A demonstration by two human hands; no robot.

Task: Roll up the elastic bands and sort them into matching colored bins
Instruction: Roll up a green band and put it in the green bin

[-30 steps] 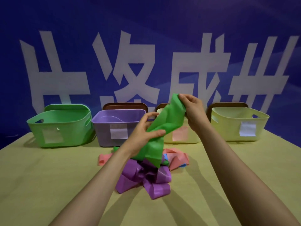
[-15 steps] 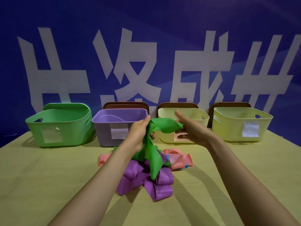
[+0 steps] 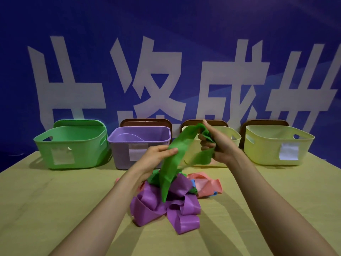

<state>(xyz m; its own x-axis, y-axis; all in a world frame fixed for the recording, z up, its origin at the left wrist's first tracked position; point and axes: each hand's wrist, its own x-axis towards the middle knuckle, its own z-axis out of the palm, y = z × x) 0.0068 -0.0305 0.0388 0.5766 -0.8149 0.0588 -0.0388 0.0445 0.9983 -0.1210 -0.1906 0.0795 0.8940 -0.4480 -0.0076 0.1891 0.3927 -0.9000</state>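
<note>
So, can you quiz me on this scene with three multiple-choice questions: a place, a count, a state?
1. The purple band lies: A) in a bin B) on the table C) in a hand
2. Bins in the row: A) four B) two C) six
3. The green band is: A) flat B) rolled tight C) held by both hands

B: it is heaped there, in front of the bins.
A: green bin, purple bin, middle yellow bin, right yellow bin.
C: left hand and right hand grip it.
</note>
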